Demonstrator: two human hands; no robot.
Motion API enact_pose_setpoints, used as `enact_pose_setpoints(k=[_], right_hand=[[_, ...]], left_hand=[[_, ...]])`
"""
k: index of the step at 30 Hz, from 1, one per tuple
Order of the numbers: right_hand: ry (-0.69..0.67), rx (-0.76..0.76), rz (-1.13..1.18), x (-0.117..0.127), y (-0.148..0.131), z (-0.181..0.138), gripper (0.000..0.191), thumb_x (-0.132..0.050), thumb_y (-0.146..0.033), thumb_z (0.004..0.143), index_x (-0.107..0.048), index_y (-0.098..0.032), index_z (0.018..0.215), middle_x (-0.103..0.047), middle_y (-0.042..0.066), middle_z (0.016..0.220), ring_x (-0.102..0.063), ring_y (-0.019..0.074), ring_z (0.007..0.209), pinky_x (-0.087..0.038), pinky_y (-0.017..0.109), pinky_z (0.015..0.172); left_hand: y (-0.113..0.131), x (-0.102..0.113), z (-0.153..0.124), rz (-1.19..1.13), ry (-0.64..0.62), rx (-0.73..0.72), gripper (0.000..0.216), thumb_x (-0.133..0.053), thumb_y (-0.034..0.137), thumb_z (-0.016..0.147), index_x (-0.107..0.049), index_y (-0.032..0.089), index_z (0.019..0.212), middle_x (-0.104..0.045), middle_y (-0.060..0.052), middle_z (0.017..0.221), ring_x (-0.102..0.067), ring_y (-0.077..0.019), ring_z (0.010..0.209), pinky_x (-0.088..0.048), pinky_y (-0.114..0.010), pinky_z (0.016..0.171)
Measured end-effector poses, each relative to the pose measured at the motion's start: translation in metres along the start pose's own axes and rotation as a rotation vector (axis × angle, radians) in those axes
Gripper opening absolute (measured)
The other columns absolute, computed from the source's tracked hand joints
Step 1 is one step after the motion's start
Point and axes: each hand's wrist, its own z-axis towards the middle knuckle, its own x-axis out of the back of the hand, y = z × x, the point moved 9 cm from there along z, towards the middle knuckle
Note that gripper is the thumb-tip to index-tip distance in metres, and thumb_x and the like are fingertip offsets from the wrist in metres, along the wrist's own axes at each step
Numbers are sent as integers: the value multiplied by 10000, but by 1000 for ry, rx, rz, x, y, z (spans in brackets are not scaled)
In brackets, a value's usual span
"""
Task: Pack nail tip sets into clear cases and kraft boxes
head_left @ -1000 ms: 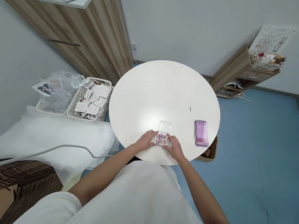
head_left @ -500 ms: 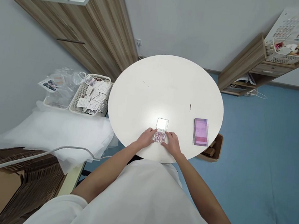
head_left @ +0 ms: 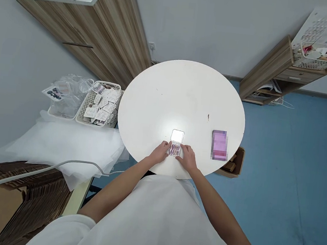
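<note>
A small clear case [head_left: 177, 136] lies on the white oval table [head_left: 185, 89] near its front edge. Its lid is raised and leans away from me, bright with reflected light. Inside the lower half sit rows of purple-pink press-on nails [head_left: 174, 150]. My left hand [head_left: 160, 152] grips the case's left side, fingers bent round the edge. On the opposite side, my right hand [head_left: 187, 158] holds the right edge between thumb and fingers. The case rests on the tabletop between both hands.
A blurred-out pink phone-like rectangle [head_left: 219, 145] lies at the table's right. Left of the table stand a white basket [head_left: 112, 120] of cards and a bin of plastic bags [head_left: 72, 92]. A white cable [head_left: 67, 162] crosses the lower left. An open cardboard box [head_left: 238, 162] sits below the right edge.
Almost nothing differs. Both hands keep their hold on the open case, and the view has shifted very slightly.
</note>
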Motion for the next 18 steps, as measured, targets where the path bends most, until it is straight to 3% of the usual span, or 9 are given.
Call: enact_pose_setpoints(k=[8,12,18], right_hand=[[20,-85,156,1,5,-1,696,-626,-339,643,-320,-252,1262,-448,75,1114,-450,251,1011,-373,406,850],[-24,-169,297,-2,7,-2,739,-603,-274,643,-262,-244,1297,-445,65,1090,-493,197,918,-418,351,812],[-32,-240,378,-3,8,2,645,-506,-69,582,-419,-205,1206,-479,61,999,-503,161,825,-435,311,788]], left_hand=[[-7,5,-4,-267,32,13,769,-574,208,694,-177,265,1350,-423,-74,1102,-487,-163,819,-425,-327,767],[-17,5,-7,-428,102,131,629,-589,241,685,-367,214,1273,-478,-78,1022,-488,-160,802,-417,-319,766],[-18,-5,-9,-661,111,191,406,-524,180,708,-537,188,1114,-537,-45,899,-495,-141,793,-393,-300,779]])
